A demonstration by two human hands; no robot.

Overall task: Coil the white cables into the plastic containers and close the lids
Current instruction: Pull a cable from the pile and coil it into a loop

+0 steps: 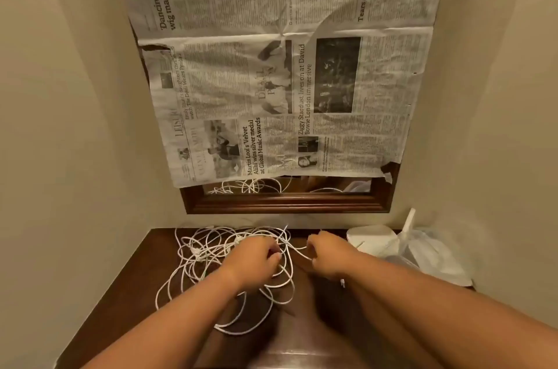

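**Cables in a tangle, containers not yet filled**

Head view: the task looks to be at its very start. The white cables (pixel 208 260) lie as one loose tangle on the dark table (pixel 136 308). Most of the tangle is to the left of and under the fingers of the left hand (pixel 256 260), and some loops are nearer to the person. No cable is coiled yet, as far as I can see.

The left hand has its fingers (pixel 273 257) curled down into the tangle and seems to pinch a strand. The right hand (pixel 327 252) is curled too, and its fingers (pixel 314 247) pinch a strand that runs across to the left fingers.

The plastic containers (pixel 422 257) stand to the right of the right fingers, near but apart from them. They are pale and half transparent, and I see no cable in them. Whether their lids are open I cannot tell. In my judgement all the coiling, filling and closing remains to be done.
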